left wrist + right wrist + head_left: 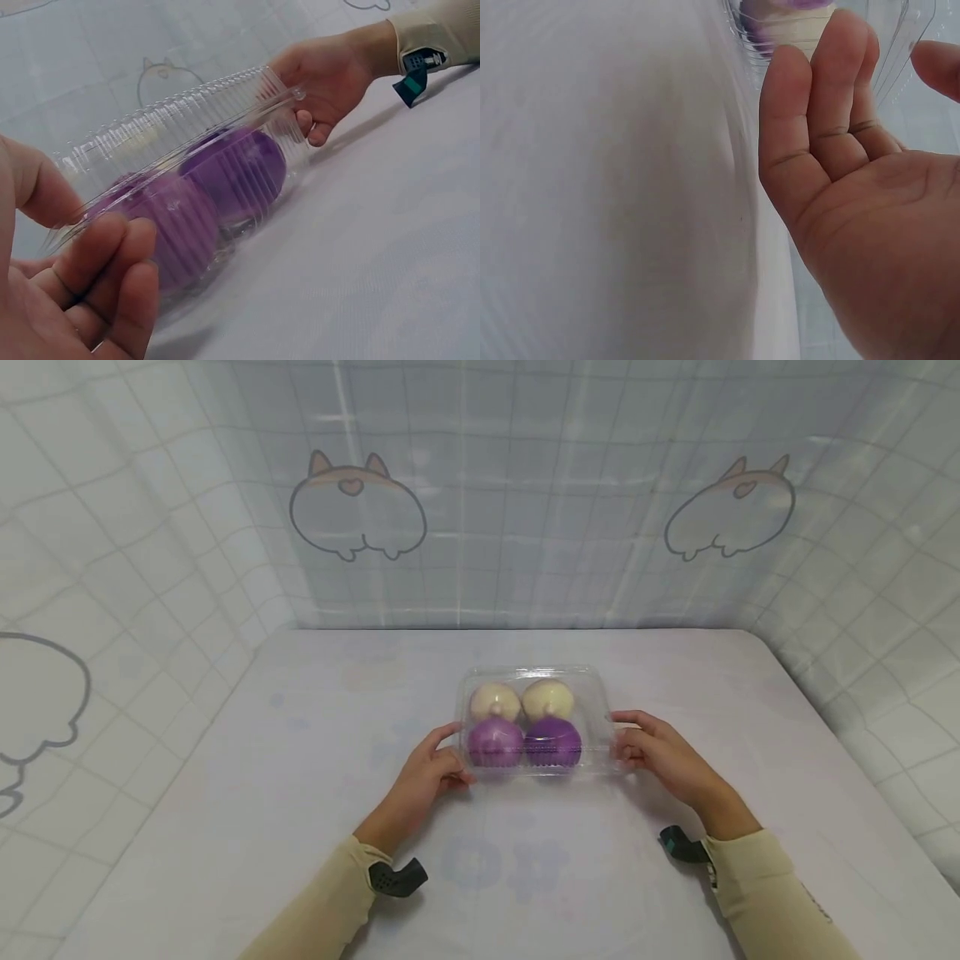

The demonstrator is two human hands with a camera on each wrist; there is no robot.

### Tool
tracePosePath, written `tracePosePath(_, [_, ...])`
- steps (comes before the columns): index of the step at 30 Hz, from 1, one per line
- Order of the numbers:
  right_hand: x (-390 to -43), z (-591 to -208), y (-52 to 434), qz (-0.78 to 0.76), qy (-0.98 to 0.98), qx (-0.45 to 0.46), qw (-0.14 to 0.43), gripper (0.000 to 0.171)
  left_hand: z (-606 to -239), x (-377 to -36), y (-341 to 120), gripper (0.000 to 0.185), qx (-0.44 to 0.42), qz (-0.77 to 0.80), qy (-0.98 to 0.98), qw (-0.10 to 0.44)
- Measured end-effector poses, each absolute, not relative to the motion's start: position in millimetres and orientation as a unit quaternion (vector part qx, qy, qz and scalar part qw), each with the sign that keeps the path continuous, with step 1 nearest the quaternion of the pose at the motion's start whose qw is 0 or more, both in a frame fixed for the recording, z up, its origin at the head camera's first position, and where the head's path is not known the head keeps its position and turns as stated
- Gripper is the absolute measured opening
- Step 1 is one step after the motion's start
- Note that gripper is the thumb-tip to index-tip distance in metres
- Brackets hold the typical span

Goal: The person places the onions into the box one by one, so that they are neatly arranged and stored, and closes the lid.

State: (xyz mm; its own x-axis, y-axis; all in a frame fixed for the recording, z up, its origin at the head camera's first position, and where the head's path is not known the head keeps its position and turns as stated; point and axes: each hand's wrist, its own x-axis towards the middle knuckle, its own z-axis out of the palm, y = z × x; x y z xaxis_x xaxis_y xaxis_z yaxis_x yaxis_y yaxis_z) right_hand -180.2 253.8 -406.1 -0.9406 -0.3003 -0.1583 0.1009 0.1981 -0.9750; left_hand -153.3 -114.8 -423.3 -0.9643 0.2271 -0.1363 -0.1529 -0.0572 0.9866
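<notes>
A clear plastic clamshell box (596, 735) lies on the white-covered table. Inside are two cream-coloured (548, 698) and two purple (553, 745) round, onion-shaped things, the purple pair nearer the person. My left hand (426, 777) grips the box's left end; the left wrist view shows its thumb and fingers pinching the rim (90, 204). On the other end, my right hand (663, 758) holds the edge, its fingers (786, 105) along the side and its thumb apart from them. Parts of the right fingers are hidden behind the lid in the left wrist view.
A pale cloth with faint flower prints covers the table (337, 710). Grid-patterned curtains (540, 510) with animal drawings stand behind and on both sides. Each wrist carries a dark device (397, 877) at the sleeve cuff.
</notes>
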Motion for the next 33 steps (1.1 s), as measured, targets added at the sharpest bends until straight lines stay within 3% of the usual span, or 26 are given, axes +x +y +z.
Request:
tracePosePath(22, [-182.5, -407.8, 255.0, -0.640, 0.734, -0.131, 0.185, 0.057, -422.5, -154.0, -112.0, 0.064, 0.006, 0.728, 0.676, 0.114])
tracePosePath(33, [-178.5, -406.6, 259.4, -0.610, 0.745, -0.146, 0.226, 0.073, -419.7, -150.8, -107.7, 0.064, 0.005, 0.725, 0.681, 0.107])
